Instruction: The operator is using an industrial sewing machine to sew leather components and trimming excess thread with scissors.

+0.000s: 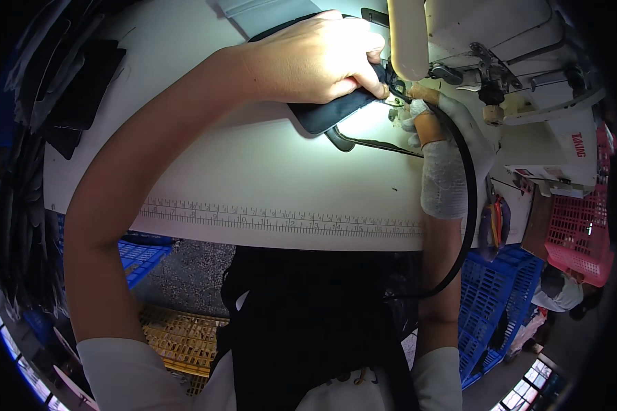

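Observation:
My left hand (315, 58) lies over a dark flat fabric piece (329, 115) at the sewing machine (409, 44), its fingers bent and gripping the edge close to the needle area. My right hand (452, 147), in a white glove with tan wraps on the fingers, is closed beside the needle area. Its fingertips pinch a long black strip (471, 185), which arcs over the hand and hangs down past the table edge to my lap. The needle itself and the exact stitching spot are hidden by fingers and the machine head.
A printed ruler (281, 222) runs along the front of the white table (253, 164). Dark fabric pieces (89, 89) hang at the left. Snips (493, 219) lie at the right table edge. Blue (490, 301), yellow (178, 335) and red (579, 233) plastic crates stand around.

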Tool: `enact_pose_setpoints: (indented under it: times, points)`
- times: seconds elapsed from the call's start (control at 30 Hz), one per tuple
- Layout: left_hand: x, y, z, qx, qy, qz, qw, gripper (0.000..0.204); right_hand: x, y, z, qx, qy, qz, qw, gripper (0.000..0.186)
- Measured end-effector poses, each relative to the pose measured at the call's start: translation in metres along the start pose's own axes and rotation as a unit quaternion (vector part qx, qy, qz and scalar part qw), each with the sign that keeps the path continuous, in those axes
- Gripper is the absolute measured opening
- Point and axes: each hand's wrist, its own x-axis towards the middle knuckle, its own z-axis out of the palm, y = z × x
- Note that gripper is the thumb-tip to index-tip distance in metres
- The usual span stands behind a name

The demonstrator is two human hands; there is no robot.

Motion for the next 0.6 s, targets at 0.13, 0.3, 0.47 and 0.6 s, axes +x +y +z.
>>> enact_pose_setpoints:
  times: [0.13, 0.3, 0.47, 0.6]
  points:
    - [-0.004, -0.006, 0.01, 0.316, 0.253, 0.232, 0.885, 0.027, 0.003, -0.002, -0.002, 0.01, -0.009, 0.026, 1.0, 0.027]
    - [-0.017, 0.001, 0.027, 0.386, 0.32, 0.265, 0.824, 0.028, 0.004, 0.001, -0.003, 0.011, -0.003, 0.003, 1.0, 0.026]
    - [-0.02, -0.007, 0.043, 0.381, 0.338, 0.235, 0.828, 0.023, -0.002, 0.003, 0.005, -0.017, -0.019, -0.047, 0.999, 0.027]
    - [-0.03, 0.009, 0.052, 0.382, 0.319, 0.185, 0.847, 0.016, 0.005, 0.004, -0.005, 0.003, 0.004, 0.023, 1.0, 0.026]
